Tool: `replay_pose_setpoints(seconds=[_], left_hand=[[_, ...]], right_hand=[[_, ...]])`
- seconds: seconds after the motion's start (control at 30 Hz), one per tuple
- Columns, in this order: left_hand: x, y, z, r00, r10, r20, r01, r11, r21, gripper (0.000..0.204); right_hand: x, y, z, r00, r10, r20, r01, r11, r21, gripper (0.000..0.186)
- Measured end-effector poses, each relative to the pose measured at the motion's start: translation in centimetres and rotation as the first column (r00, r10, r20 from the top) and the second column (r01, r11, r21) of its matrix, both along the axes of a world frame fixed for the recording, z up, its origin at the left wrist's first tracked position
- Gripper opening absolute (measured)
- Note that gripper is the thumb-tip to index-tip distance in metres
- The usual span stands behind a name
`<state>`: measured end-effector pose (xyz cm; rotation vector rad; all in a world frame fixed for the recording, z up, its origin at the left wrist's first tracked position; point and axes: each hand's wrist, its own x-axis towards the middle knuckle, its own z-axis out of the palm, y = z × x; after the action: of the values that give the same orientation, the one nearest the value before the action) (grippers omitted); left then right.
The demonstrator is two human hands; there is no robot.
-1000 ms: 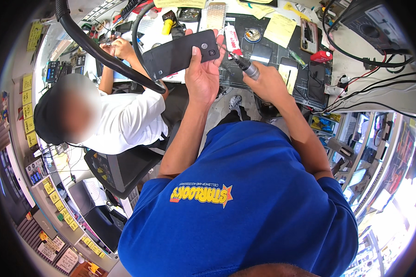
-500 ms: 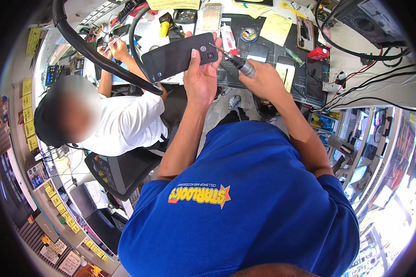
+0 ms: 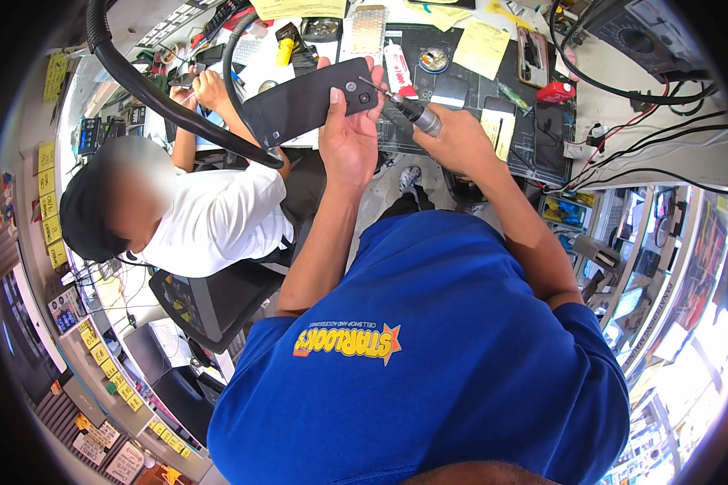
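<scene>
My left hand point(image 3: 349, 145) grips a dark smartphone point(image 3: 299, 105) at its right end, thumb on top and fingers around the far edge. The phone's back faces up, with round camera lenses near that end. In my right hand point(image 3: 463, 144) is a rotary tool point(image 3: 419, 115) with a black-and-silver body, gripped near its head. Its thin metal tip points left toward the phone's camera end, close to my left fingertips. Whether the tip touches the phone cannot be made out.
A dark work mat point(image 3: 481, 87) carries a small round tin point(image 3: 433, 60), a white-and-red tube point(image 3: 397, 69), and yellow paper point(image 3: 482, 49). A thick black hose point(image 3: 158, 101) arches across the left. Beside me, a person in a white shirt point(image 3: 218, 212) works at the bench. Cables point(image 3: 655, 153) run along the right.
The phone and my left hand have shifted slightly left. My right hand and the rotary tool have also moved a little left, with the tip still by the camera end.
</scene>
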<state>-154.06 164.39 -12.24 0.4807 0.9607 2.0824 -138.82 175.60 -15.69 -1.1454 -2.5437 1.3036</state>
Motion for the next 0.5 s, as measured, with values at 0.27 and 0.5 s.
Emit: replay_pose_setpoints(seconds=[0.27,0.5], left_hand=[[0.13,0.07,-0.14,1.0,0.006,0.007,-0.006,1.0,0.006,0.062],[0.2,0.18,-0.27,1.0,-0.007,-0.004,0.007,1.0,0.012,0.062]], right_hand=[[-0.1,-0.16,-0.12,1.0,0.0,0.01,0.0,1.0,-0.011,0.045],[-0.07,0.09,-0.69,1.0,-0.001,-0.004,0.001,1.0,-0.026,0.046]])
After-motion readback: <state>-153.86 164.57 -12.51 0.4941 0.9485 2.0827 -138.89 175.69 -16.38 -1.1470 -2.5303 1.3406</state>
